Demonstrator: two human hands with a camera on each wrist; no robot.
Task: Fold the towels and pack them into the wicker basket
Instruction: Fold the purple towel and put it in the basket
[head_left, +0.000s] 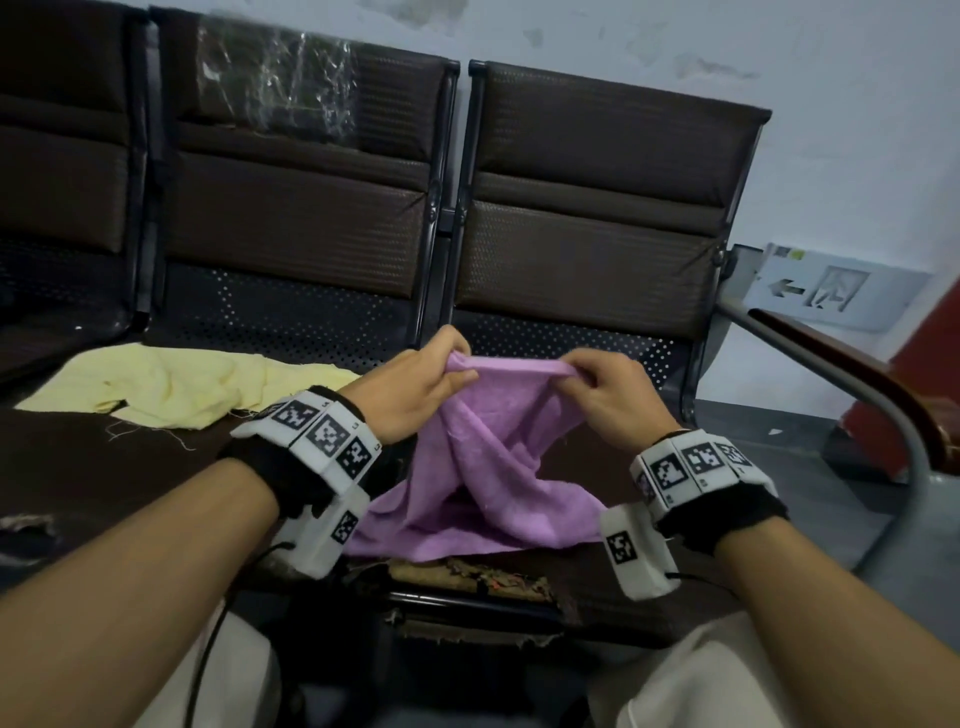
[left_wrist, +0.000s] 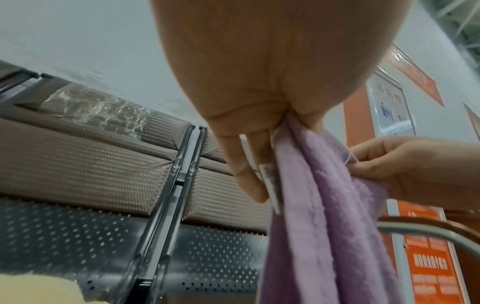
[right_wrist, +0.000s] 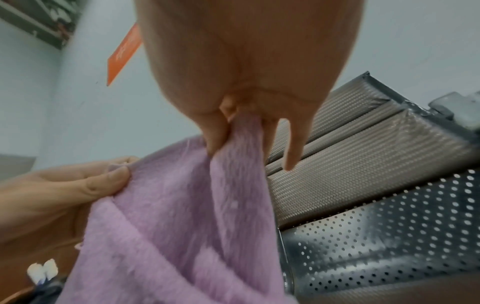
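A purple towel (head_left: 483, 467) hangs between both hands above the dark seat (head_left: 104, 467), its lower part lying on the seat. My left hand (head_left: 415, 384) pinches one top corner, and my right hand (head_left: 602, 395) pinches the other end of the top edge. In the left wrist view the purple towel (left_wrist: 324, 216) drops from my left hand (left_wrist: 259, 133), with a small label at its edge. In the right wrist view my right hand (right_wrist: 233, 123) pinches the purple towel (right_wrist: 182, 216). A yellow towel (head_left: 171, 389) lies spread and rumpled on the seat at the left. No wicker basket is in view.
A row of dark padded chairs (head_left: 597, 208) with perforated metal stands against the wall behind. A curved grey armrest (head_left: 857, 395) rises at the right. The seat's front edge (head_left: 467, 577) is torn. My knees in light trousers are at the bottom.
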